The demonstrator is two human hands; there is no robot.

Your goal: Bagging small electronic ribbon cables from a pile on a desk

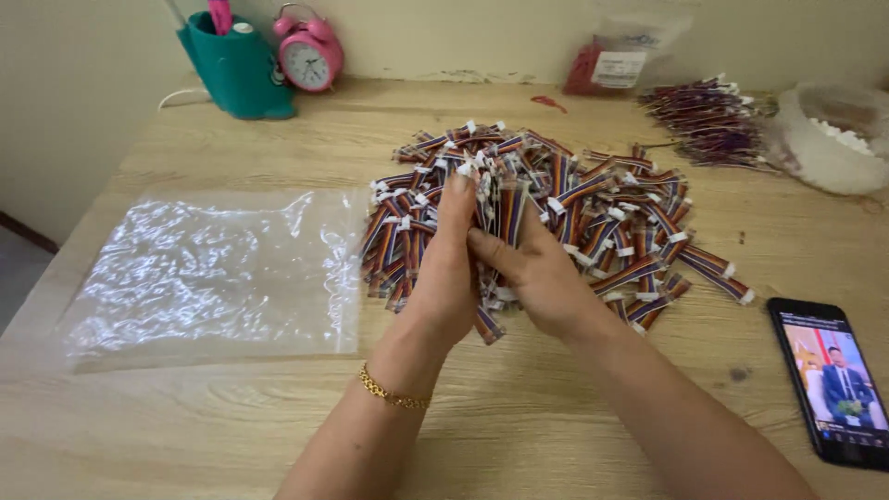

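Head view. The left hand (443, 278) rises from the near edge of the wooden table (519, 417), forearm slanting up and away, a gold bracelet (394, 393) at the wrist; its fingers are extended and pressed flat against the left side of a bundle of striped ribbon cables (505, 218). The right hand (542, 278) enters from the near right, forearm angled toward the centre, fingers curled closed around the same bundle from the right. The bundle stands between both palms, its long axis running near-to-far, white connector ends pointing far. It is held just above the heap of loose cables (630, 231) spread at mid-table. Left of the hands lies a flat clear plastic bag (213, 268). A phone (833, 380) rests at the near right; a pink alarm clock (307, 51) and teal holder (236, 69) stand far left.
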